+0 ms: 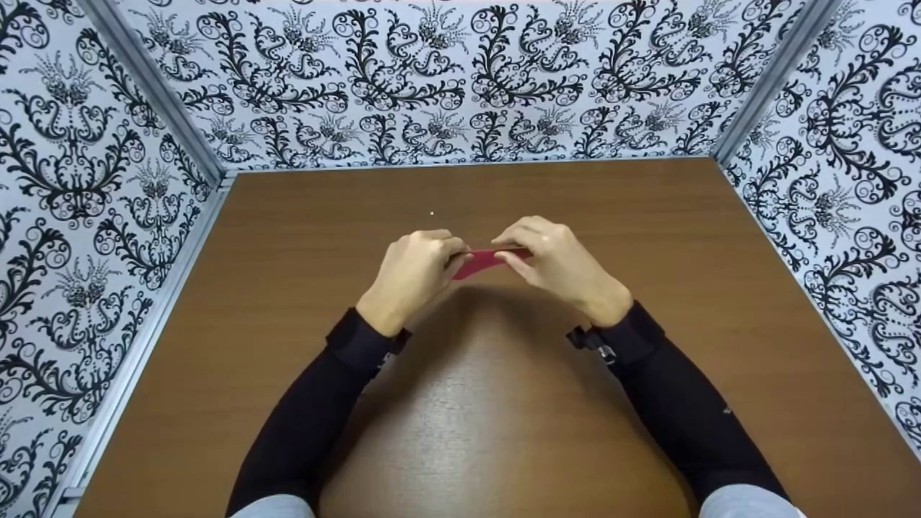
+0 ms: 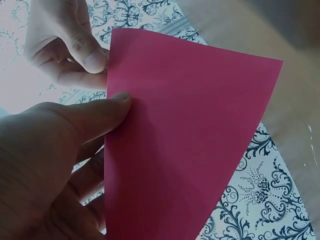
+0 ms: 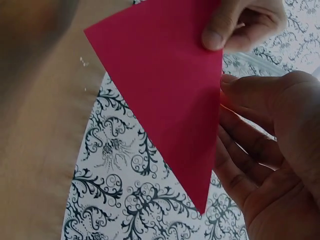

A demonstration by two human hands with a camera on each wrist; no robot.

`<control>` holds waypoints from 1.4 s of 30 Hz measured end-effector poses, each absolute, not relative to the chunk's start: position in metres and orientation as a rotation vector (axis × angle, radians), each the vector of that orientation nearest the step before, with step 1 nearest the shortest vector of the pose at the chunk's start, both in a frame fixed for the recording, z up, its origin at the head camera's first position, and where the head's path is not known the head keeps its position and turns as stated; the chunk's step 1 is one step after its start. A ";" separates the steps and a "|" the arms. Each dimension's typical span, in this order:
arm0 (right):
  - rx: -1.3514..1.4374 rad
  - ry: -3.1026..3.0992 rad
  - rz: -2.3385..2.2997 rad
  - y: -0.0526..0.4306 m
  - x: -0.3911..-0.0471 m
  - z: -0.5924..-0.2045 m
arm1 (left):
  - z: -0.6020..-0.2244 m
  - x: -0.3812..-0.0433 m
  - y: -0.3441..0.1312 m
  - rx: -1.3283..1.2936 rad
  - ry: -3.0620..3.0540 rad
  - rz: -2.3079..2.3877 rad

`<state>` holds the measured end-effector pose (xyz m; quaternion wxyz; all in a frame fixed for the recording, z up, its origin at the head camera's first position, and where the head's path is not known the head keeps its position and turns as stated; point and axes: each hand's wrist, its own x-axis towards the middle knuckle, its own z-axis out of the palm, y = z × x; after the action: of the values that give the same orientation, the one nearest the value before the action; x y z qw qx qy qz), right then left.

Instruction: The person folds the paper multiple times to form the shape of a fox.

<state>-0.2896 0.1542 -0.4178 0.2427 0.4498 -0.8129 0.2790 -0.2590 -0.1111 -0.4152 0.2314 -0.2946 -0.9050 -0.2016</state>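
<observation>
Red paper (image 2: 185,115) is pinched along one edge by curled left hand (image 1: 417,270) and right hand (image 1: 557,262); creasing seems the present step, next calling for even pressure.

Red paper (image 2: 190,130) | triangular, smooth | raised, held along one edge

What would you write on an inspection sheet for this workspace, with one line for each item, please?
Surface: brown table, wood-look.
Job's things: pink-red paper, held raised, one side slanting.
Clutter: small white specks on the table, too small to identify.
Grippers: left hand pinches the paper; right hand has thumb and fingers at its edge.
Cables: nothing seen.
Surroundings: walls with black-and-white scroll pattern, metal rails at corners.
</observation>
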 end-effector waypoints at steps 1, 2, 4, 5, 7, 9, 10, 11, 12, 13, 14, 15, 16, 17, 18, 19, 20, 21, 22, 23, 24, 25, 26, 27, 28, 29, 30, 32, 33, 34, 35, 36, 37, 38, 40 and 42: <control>1.232 -2.226 0.755 0.153 -0.290 -0.419 | -0.416 -0.259 -0.110 -0.813 -2.487 -0.556; 1.235 -2.231 0.753 0.152 -0.290 -0.420 | -0.416 -0.258 -0.110 -0.817 -2.486 -0.558; 1.241 -2.240 0.748 0.150 -0.289 -0.421 | -0.416 -0.258 -0.108 -0.820 -2.485 -0.556; 1.242 -2.249 0.743 0.150 -0.289 -0.422 | -0.417 -0.257 -0.108 -0.821 -2.484 -0.554; 1.243 -2.267 0.735 0.149 -0.288 -0.423 | -0.417 -0.256 -0.107 -0.825 -2.482 -0.551; 1.244 -2.284 0.726 0.148 -0.288 -0.424 | -0.418 -0.255 -0.106 -0.829 -2.477 -0.548; 1.243 -2.293 0.725 0.148 -0.288 -0.425 | -0.418 -0.255 -0.105 -0.830 -2.475 -0.549; 1.243 -2.298 0.726 0.148 -0.287 -0.425 | -0.419 -0.255 -0.105 -0.834 -2.471 -0.551; 1.244 -2.299 0.729 0.148 -0.287 -0.426 | -0.419 -0.254 -0.105 -0.835 -2.469 -0.552; 1.244 -2.298 0.732 0.148 -0.287 -0.426 | -0.419 -0.254 -0.104 -0.836 -2.467 -0.554; 1.245 -2.295 0.736 0.148 -0.287 -0.426 | -0.420 -0.254 -0.104 -0.837 -2.466 -0.552; 1.245 -2.290 0.738 0.148 -0.287 -0.427 | -0.420 -0.254 -0.104 -0.839 -2.465 -0.551; 1.245 -2.283 0.739 0.148 -0.288 -0.427 | -0.420 -0.254 -0.103 -0.839 -2.467 -0.549; 1.244 -2.277 0.737 0.148 -0.288 -0.428 | -0.421 -0.254 -0.103 -0.838 -2.469 -0.544; 1.242 -2.275 0.732 0.148 -0.287 -0.428 | -0.421 -0.254 -0.103 -0.837 -2.470 -0.538; 1.239 -2.273 0.731 0.148 -0.288 -0.429 | -0.422 -0.254 -0.103 -0.837 -2.470 -0.532; 1.236 -2.270 0.732 0.148 -0.288 -0.429 | -0.422 -0.254 -0.102 -0.836 -2.468 -0.525; 1.233 -2.270 0.730 0.148 -0.288 -0.429 | -0.422 -0.254 -0.102 -0.838 -2.463 -0.518; 1.231 -2.270 0.732 0.148 -0.288 -0.430 | -0.422 -0.254 -0.102 -0.839 -2.456 -0.513; 1.229 -2.275 0.732 0.148 -0.288 -0.430 | -0.423 -0.254 -0.101 -0.843 -2.444 -0.507; 1.227 -2.277 0.732 0.148 -0.288 -0.430 | -0.423 -0.254 -0.101 -0.848 -2.432 -0.499; 1.226 -2.280 0.734 0.148 -0.287 -0.430 | -0.423 -0.255 -0.100 -0.852 -2.416 -0.489; 1.227 -2.282 0.732 0.148 -0.287 -0.429 | -0.423 -0.255 -0.099 -0.855 -2.400 -0.479; 1.227 -2.286 0.729 0.148 -0.287 -0.429 | -0.423 -0.255 -0.099 -0.857 -2.384 -0.467; 1.228 -2.288 0.728 0.148 -0.286 -0.428 | -0.424 -0.255 -0.098 -0.859 -2.366 -0.459; 1.227 -2.290 0.725 0.148 -0.286 -0.428 | -0.424 -0.254 -0.097 -0.862 -2.349 -0.445; 1.226 -2.290 0.723 0.148 -0.286 -0.427 | -0.424 -0.255 -0.096 -0.862 -2.334 -0.430; 1.225 -2.295 0.716 0.147 -0.285 -0.427 | -0.425 -0.254 -0.095 -0.864 -2.307 -0.407; 1.223 -2.298 0.713 0.147 -0.285 -0.426 | -0.425 -0.254 -0.094 -0.868 -2.297 -0.397; 1.220 -2.301 0.711 0.147 -0.284 -0.426 | -0.425 -0.254 -0.093 -0.872 -2.289 -0.388; 1.217 -2.305 0.709 0.148 -0.284 -0.426 | -0.426 -0.254 -0.093 -0.876 -2.283 -0.374; 1.215 -2.309 0.707 0.148 -0.284 -0.426 | -0.426 -0.254 -0.092 -0.877 -2.280 -0.363; 1.213 -2.311 0.708 0.148 -0.284 -0.426 | -0.427 -0.254 -0.092 -0.879 -2.277 -0.355; 1.211 -2.313 0.708 0.148 -0.284 -0.426 | -0.427 -0.253 -0.092 -0.882 -2.274 -0.347; 1.212 -2.314 0.710 0.148 -0.284 -0.427 | -0.428 -0.253 -0.092 -0.886 -2.272 -0.335; 1.218 -2.312 0.713 0.148 -0.284 -0.427 | -0.428 -0.253 -0.092 -0.887 -2.271 -0.333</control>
<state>-0.2839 0.1478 -0.4272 0.2145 0.4390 -0.8337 0.2572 -0.2531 -0.0923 -0.4282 0.3337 -0.3398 -0.8700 -0.1274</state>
